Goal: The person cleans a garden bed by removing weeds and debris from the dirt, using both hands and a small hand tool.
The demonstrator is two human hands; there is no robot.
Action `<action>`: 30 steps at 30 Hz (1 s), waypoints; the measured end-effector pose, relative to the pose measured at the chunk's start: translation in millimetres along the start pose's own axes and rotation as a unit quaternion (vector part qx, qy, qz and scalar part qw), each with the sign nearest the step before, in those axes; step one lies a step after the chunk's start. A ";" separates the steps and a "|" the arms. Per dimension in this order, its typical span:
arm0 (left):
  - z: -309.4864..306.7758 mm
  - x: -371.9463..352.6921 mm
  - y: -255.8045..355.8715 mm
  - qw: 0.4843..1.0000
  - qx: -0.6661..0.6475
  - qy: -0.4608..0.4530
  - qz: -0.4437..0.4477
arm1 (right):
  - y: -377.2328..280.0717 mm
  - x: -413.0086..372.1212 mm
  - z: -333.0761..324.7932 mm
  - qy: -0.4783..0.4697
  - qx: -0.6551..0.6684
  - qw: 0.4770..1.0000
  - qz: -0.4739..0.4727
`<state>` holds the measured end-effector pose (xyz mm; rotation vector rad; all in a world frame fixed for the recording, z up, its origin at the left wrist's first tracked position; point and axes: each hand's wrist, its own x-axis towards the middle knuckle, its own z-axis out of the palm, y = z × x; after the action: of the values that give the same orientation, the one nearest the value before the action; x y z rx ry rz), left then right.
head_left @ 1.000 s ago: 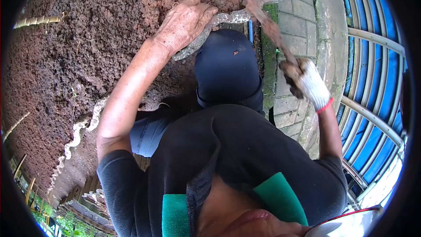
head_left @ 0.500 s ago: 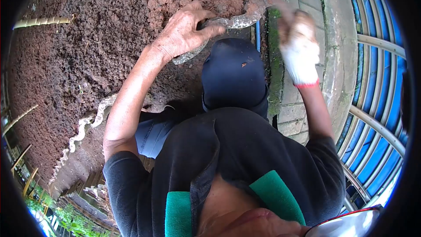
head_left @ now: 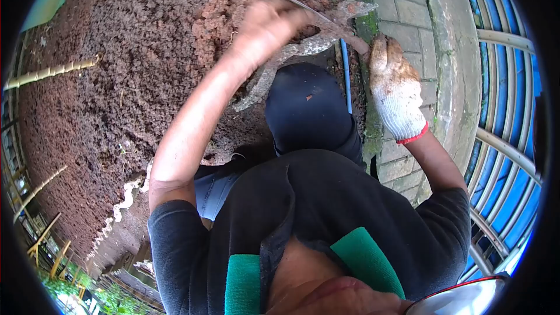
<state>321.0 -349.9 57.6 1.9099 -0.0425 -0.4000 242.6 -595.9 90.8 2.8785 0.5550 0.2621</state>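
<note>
My bare left hand (head_left: 269,26) is over the reddish-brown soil (head_left: 146,41), smeared by motion, and whether it holds anything cannot be made out. Just below it a pale, rough stone-like edging (head_left: 291,52) curves beside my knee. My right hand (head_left: 394,73), in a dirty white glove with a red cuff, is closed on the handle end of a long, soil-covered tool (head_left: 344,30). The tool's thin blade points up and left, close to my left fingers, across the edging.
A blue pipe (head_left: 346,76) runs beside my dark-clad knee (head_left: 308,105). Grey paving bricks (head_left: 408,14) and a kerb lie on the right, with a metal-barred blue structure (head_left: 501,116) beyond. A bamboo stick (head_left: 52,73) crosses the soil at the left.
My left hand has lifted off the edging and moved up and right. My right hand has come slightly down, and the tool now lies lower, slanting across the edging.
</note>
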 end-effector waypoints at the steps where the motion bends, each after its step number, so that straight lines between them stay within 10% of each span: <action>1: -2.1 12.2 -1.3 0.988 -0.150 0.024 -0.019 | 1.7 -2.3 2.6 -0.009 0.028 1.000 -0.006; 3: -12.5 32.4 -11.7 0.936 -0.328 0.055 -0.113 | 4.9 -3.6 7.8 -0.025 0.088 0.995 -0.028; 21: -33.4 55.3 -15.3 0.985 -0.153 -0.011 -0.082 | 9.0 5.7 -12.3 0.010 0.272 0.962 0.008; 23: -30.7 51.4 -22.3 0.988 -0.130 0.014 -0.081 | 21.4 11.6 -36.6 -0.016 0.650 0.734 0.198; 27: -25.9 54.0 -62.2 0.993 -0.114 -0.024 -0.024 | 12.7 22.7 -22.5 0.082 0.238 0.968 -0.019; 30: -25.9 53.0 -37.2 0.990 -0.139 -0.014 0.011 | 2.6 32.6 -0.6 -0.074 0.202 0.977 -0.012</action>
<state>372.5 -324.4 18.3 1.6269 -0.0247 -0.3955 273.1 -585.7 96.4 3.2384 0.6841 -0.0829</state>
